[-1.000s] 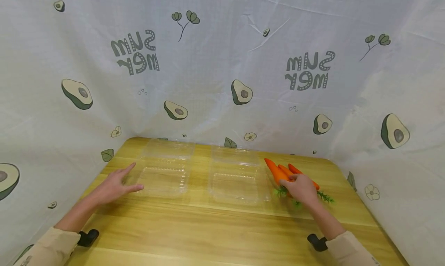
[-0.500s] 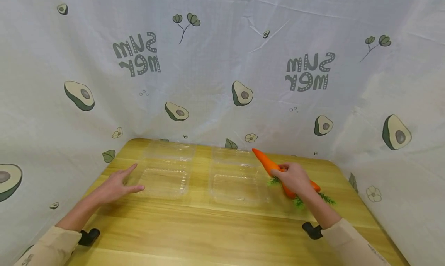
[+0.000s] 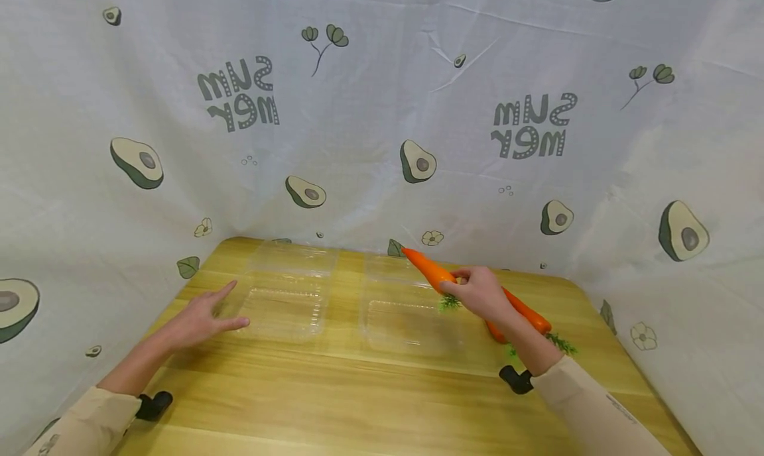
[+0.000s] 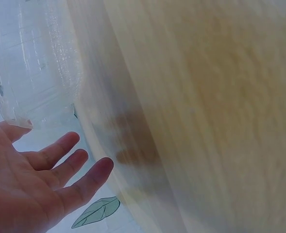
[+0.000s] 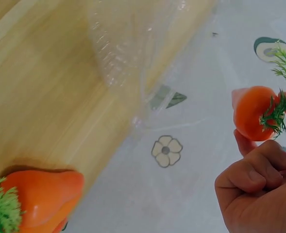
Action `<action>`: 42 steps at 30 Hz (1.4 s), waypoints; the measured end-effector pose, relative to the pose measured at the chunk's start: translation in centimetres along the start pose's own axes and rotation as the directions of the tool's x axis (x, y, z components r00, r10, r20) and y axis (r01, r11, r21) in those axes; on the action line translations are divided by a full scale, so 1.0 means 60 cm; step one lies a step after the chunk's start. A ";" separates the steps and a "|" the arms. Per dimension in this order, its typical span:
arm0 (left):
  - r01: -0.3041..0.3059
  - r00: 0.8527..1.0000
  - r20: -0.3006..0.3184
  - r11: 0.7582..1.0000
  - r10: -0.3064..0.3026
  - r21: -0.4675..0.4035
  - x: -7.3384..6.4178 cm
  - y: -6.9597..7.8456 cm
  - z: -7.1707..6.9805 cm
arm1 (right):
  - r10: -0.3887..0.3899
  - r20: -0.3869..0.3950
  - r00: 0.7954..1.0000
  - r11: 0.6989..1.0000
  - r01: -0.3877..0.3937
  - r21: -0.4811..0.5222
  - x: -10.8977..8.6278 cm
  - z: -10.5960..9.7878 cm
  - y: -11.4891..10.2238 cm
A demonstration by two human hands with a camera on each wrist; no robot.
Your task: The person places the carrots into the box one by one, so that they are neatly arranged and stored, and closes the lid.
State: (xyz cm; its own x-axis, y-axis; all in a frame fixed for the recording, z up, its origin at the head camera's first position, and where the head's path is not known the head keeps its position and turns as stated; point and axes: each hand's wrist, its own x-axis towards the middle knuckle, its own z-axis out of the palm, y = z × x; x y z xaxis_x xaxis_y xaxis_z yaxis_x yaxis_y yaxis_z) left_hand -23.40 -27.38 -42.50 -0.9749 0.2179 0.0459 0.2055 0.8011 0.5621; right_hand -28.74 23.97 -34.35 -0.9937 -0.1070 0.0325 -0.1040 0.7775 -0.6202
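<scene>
My right hand (image 3: 480, 293) pinches an orange carrot (image 3: 428, 268) near its leafy green top, raised over the right side of the right clear plastic container (image 3: 402, 327). In the right wrist view the carrot (image 5: 254, 114) shows end-on with its green sprigs beside the fingers. My left hand (image 3: 199, 320) is spread at the left edge of the left clear plastic container (image 3: 283, 313), fingers apart and holding nothing. The left wrist view shows these fingers extended beside the clear plastic (image 4: 36, 63). More carrots (image 3: 525, 310) lie on the table, partly hidden behind my right forearm.
Both containers have their clear lids folded back toward the rear of the wooden table (image 3: 358, 403). A white curtain (image 3: 358, 111) printed with avocados surrounds the table at the back and sides. A black wrist mount (image 3: 516, 380) sits under the right sleeve.
My right hand has lifted one carrot from the pile and carried it left and up, over the right container. My left hand stays in place.
</scene>
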 end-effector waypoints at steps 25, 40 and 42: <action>-0.009 1.000 -0.010 1.000 0.009 -0.027 0.002 -0.001 0.003 | -0.201 0.183 0.962 0.977 0.182 0.113 0.056 0.053 -0.079; -0.030 1.000 -0.013 0.998 0.029 -0.049 0.003 -0.007 0.006 | -0.279 0.286 0.917 0.960 0.258 0.108 0.088 0.099 -0.139; -0.028 1.000 -0.010 0.998 0.027 -0.054 0.002 -0.006 0.005 | -0.291 0.302 0.908 0.956 0.270 0.111 0.093 0.107 -0.146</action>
State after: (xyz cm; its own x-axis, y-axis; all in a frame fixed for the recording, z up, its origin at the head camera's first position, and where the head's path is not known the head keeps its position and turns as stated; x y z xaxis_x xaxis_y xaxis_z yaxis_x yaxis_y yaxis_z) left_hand -23.58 -27.48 -42.96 -0.9697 0.2343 0.0694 0.2278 0.7634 0.6045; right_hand -33.09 12.61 -33.76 -0.8593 -0.5108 -0.0268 -0.3632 0.6462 -0.6711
